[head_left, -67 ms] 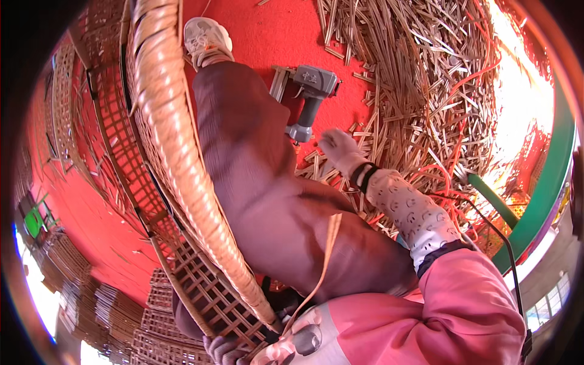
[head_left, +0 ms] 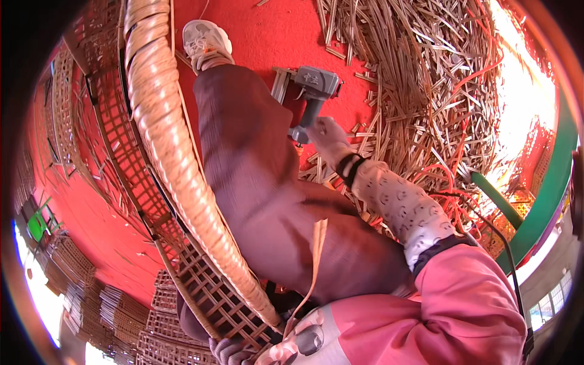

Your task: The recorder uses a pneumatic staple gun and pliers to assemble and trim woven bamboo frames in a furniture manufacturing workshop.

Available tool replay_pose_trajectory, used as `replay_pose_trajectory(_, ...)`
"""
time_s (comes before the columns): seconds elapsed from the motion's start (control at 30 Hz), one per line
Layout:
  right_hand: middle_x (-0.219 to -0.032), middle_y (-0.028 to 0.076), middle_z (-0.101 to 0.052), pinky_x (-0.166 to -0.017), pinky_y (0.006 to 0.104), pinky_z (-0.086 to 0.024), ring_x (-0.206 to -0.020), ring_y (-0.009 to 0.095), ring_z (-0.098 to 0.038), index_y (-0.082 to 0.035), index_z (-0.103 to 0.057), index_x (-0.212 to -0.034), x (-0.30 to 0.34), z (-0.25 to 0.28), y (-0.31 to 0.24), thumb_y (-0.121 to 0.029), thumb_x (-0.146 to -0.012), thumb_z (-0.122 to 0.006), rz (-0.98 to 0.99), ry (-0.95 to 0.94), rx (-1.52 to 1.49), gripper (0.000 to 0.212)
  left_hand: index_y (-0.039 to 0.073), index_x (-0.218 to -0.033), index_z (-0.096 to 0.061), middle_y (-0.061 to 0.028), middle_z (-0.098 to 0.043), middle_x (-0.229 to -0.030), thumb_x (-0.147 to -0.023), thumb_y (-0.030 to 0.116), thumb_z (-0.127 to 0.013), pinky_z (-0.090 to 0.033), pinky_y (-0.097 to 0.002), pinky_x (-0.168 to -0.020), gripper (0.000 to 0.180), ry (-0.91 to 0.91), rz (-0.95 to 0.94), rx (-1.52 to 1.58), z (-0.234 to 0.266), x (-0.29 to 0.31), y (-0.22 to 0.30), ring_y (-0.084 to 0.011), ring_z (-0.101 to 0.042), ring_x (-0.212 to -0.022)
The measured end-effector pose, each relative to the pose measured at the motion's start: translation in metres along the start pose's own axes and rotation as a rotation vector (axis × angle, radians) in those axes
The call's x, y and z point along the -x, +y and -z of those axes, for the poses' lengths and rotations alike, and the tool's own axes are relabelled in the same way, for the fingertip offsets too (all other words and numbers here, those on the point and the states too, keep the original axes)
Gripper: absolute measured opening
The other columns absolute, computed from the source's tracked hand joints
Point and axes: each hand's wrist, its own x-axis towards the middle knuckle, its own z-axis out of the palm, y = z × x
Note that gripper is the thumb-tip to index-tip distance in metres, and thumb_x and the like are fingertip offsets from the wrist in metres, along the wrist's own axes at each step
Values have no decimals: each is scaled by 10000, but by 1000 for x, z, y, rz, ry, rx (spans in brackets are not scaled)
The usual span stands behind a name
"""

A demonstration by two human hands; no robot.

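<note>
At the lower edge my left hand [head_left: 231, 351], in a grey glove, is closed round the edge of a large woven bamboo basket [head_left: 159, 103]. The basket leans along my left side, its thick wrapped rim curving up past my leg. A grey nail gun [head_left: 317, 82] lies on the red floor beyond my knee, its handle pointing toward me. My right hand [head_left: 330, 137], in a pale glove, is at the right side of that handle. Its fingers are blurred and partly hidden, so their grip is unclear. A loose flat bamboo strip [head_left: 317, 246] sticks up near my lap.
A big heap of cut bamboo strips [head_left: 420, 79] covers the floor at the right. Red hose [head_left: 447, 176] runs through it, beside a green metal frame [head_left: 535, 225]. Stacked woven baskets [head_left: 164, 334] stand at the lower left. A green stool [head_left: 38, 224] is farther left.
My right hand has moved left and slightly forward, from beside the nail gun up to its handle. The basket rim has shifted slightly; my left hand still holds on.
</note>
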Motion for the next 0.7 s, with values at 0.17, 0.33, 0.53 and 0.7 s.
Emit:
replay_pose_trajectory(0.17, -953, 160, -614, -786, 364, -464, -893, 324, -586, -43, -563, -1000, -60, -37, -27, -319, -744, -616, -62, 65, -1, 380, 43, -849, -490, -109, -537, -809, -873, 247, -459, -339, -509, -929, 207, 15, 43, 3, -7, -29, -1, -273, -509, -763)
replay_pose_trajectory(0.33, -1011, 102, -558, -829, 413, -417, -958, 255, -563, -88, -556, -995, -61, -38, -22, -250, -761, -584, 467, -307, 931, 286, 40, -831, -499, -112, -542, -796, -866, 230, -462, -348, -503, -922, 197, 57, 115, 2, -4, -45, 3, -283, -510, -755)
replay_pose_trajectory(0.53, -937, 8, -568, -841, 448, -360, -955, 204, -546, -164, -569, -963, -99, -7, 4, -263, -793, -499, 1206, -257, 1678, 209, 36, -810, -511, -116, -548, -780, -858, 211, -465, -358, -496, -913, 187, 128, 131, 32, -5, -62, 5, -294, -512, -746)
replay_pose_trajectory(0.7, -832, 18, -653, -780, 438, -405, -819, 211, -595, -152, -673, -859, -91, 5, -36, -277, -819, -495, 917, -753, 1985, 221, 32, -793, -520, -119, -553, -766, -850, 194, -468, -367, -490, -905, 180, 252, 92, 53, -7, -61, 10, -303, -513, -738)
